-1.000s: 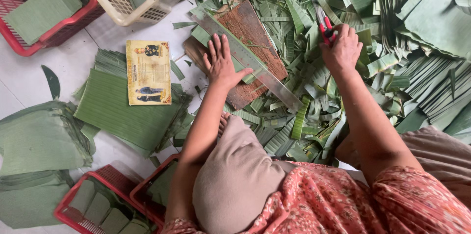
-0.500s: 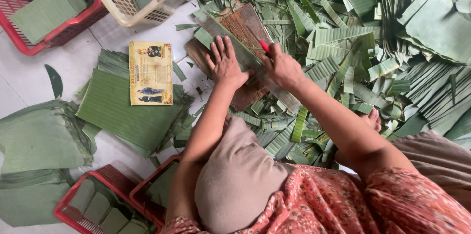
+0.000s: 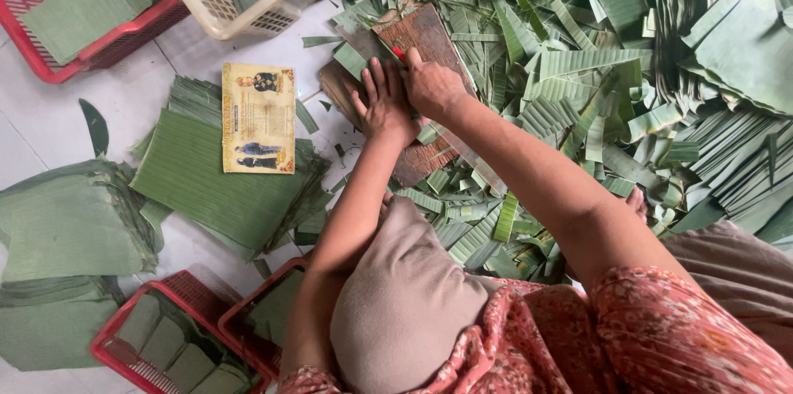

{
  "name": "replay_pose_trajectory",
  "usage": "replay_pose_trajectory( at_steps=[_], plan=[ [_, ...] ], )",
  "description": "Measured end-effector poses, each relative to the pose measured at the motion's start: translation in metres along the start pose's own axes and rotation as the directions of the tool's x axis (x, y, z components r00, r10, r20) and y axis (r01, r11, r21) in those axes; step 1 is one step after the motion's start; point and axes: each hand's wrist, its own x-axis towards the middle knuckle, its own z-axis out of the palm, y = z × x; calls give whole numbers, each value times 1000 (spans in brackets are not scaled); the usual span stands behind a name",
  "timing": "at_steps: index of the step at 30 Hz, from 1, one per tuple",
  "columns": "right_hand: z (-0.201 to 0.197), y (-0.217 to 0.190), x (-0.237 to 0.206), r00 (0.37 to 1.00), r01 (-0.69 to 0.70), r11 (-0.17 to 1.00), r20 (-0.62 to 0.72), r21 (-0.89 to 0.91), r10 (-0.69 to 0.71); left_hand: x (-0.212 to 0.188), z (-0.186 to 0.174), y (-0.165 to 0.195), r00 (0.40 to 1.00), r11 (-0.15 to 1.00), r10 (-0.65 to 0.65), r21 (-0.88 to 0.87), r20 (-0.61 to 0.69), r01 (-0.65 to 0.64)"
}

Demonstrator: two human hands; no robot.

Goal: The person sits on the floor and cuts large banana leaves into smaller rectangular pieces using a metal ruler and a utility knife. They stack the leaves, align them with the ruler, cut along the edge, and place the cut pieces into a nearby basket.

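**Both hands working on the wooden board among cut leaves**

A worn brown wooden board [image 3: 429,39] is lying on the tiled floor [image 3: 116,105], partly buried under green leaf strips [image 3: 578,64]. The left hand [image 3: 382,101] is pressing flat on the board, fingers spread and holding nothing. Just beside it, touching it, the right hand [image 3: 429,84] is curling closed around a red-handled tool [image 3: 399,53]; only the red tip is showing, so its kind is unclear.

Left of the board, a stack of trimmed green leaves [image 3: 206,187] is resting on the floor with a yellow printed card [image 3: 258,117] lying on top. Folded leaf bundles [image 3: 74,229] are piling up at the far left. A cream plastic basket [image 3: 248,14] and a red basket [image 3: 99,47] are sitting above, both holding leaves; two more red baskets [image 3: 165,336] with folded pieces are standing near the person's knee.
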Motion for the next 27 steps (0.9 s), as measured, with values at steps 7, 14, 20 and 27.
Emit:
replay_pose_trajectory(
  at_steps=[7,14,20,27],
  plan=[
    [-6,-3,2,1000,12,1000,-24,-25,-13,-3,-8,3,1000,1000,1,-10,0,-1],
    [-2,-5,9,1000,16,999,-2,-36,-16,-6,-5,0,1000,1000,11,-26,-28,-12],
    [-3,-4,21,999,43,997,7,-69,-43,-6,-5,1,999,999,5,-33,-38,-6],
    [4,13,-10,1000,-1,995,23,-104,3,0,6,-1,996,1000,1,7,-85,-1]
  ],
)
